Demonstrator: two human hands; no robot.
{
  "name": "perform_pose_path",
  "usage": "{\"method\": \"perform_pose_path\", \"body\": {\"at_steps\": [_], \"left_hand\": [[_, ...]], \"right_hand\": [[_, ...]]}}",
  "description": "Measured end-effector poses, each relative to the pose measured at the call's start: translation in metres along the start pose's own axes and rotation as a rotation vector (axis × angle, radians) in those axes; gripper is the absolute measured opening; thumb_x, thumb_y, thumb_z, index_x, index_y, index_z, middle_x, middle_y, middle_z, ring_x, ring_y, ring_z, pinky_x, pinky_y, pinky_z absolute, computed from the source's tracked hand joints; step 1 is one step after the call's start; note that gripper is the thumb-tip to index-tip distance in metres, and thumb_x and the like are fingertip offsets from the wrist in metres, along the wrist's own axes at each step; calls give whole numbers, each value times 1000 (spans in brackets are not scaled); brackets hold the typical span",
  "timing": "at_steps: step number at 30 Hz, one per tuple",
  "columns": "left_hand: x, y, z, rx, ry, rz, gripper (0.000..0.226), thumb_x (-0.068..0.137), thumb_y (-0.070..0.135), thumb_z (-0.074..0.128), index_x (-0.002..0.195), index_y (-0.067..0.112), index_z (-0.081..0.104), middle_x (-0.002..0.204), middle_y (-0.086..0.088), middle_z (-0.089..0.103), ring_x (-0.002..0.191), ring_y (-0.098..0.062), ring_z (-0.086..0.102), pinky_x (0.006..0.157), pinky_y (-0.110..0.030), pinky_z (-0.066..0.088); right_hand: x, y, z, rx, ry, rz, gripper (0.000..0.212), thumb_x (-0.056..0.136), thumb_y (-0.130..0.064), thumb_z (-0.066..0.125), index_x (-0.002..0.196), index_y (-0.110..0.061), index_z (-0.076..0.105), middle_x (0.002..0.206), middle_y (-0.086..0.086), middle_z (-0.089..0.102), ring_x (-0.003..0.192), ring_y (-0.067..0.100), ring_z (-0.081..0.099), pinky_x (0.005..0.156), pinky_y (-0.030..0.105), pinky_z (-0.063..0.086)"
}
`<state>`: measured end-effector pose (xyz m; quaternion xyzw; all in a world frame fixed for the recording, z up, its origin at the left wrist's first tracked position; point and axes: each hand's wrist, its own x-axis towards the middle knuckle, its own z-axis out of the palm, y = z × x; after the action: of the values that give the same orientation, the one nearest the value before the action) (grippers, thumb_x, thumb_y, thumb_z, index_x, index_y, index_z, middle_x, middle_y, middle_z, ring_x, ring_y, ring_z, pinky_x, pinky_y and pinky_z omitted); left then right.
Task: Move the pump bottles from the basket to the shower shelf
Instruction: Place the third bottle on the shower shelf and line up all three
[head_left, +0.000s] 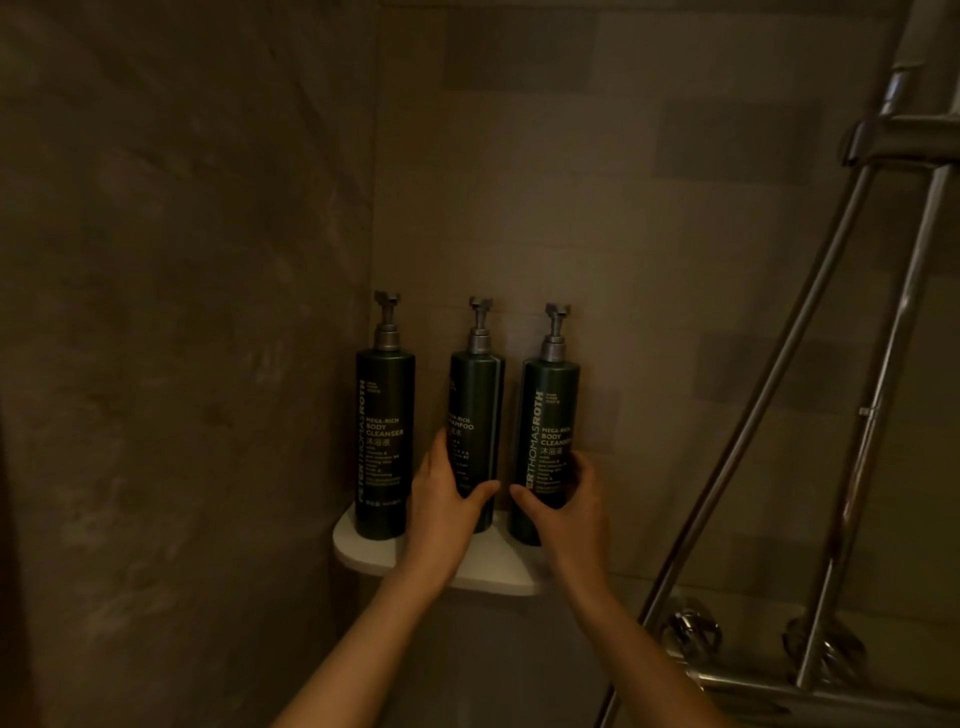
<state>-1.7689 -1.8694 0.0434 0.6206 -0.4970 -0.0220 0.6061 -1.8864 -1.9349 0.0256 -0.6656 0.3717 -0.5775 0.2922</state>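
Three dark green pump bottles with grey pumps stand upright on a white corner shelf (363, 558) in the shower. The left bottle (383, 431) stands alone, untouched. My left hand (447, 499) wraps the lower part of the middle bottle (475, 410), thumb across its front. My right hand (571, 506) grips the lower part of the right bottle (550, 415), which stands at the shelf's right edge. The basket is not in view.
Brown tiled walls meet in the corner behind the shelf. Chrome shower pipes (810, 364) rise at the right, with a mixer bar and two round fittings (696, 631) low at the right.
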Motion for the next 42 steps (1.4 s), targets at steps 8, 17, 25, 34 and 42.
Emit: {"method": "perform_pose_path", "body": {"at_steps": [8, 17, 25, 34, 42], "left_hand": [[-34, 9, -21, 215, 320, 195, 72, 87, 26, 59, 147, 16, 21, 152, -7, 30, 138, -17, 29, 110, -31, 24], [-12, -15, -46, 229, 368, 42, 77, 88, 21, 59, 149, 11, 12, 156, -11, 18, 142, -24, 22, 115, -43, 25], [1, -30, -45, 40, 309, -4, 74, 86, 19, 62, 147, 20, 22, 147, -5, 39, 131, -16, 40, 104, -29, 33], [16, -32, -38, -25, 288, -8, 79, 76, 11, 72, 143, 19, 32, 137, -5, 43, 120, -12, 44, 95, -26, 37], [16, -37, -37, -44, 274, 10, 80, 77, 10, 71, 145, 18, 29, 139, -7, 43, 125, -19, 45, 103, -36, 41]], "right_hand": [[-32, -25, -2, -187, 179, -411, 84, 79, -29, 72, 147, -23, 22, 152, -1, 28, 137, 4, 24, 107, 19, 25], [-39, -46, 40, -314, -77, -454, 74, 90, -27, 60, 149, -10, 17, 157, 7, 19, 145, 15, 15, 118, 29, 17], [-31, -47, 73, -292, -25, -190, 77, 93, -18, 54, 150, -10, 3, 159, 9, 14, 146, 19, 15, 117, 27, 13], [-27, -45, 86, -176, 87, -93, 84, 84, -24, 69, 149, -11, 17, 150, 8, 31, 139, 22, 32, 112, 40, 34], [-28, -44, 92, -151, 62, -82, 84, 86, -22, 65, 150, -13, 12, 152, 7, 29, 140, 21, 30, 113, 37, 30]]}}
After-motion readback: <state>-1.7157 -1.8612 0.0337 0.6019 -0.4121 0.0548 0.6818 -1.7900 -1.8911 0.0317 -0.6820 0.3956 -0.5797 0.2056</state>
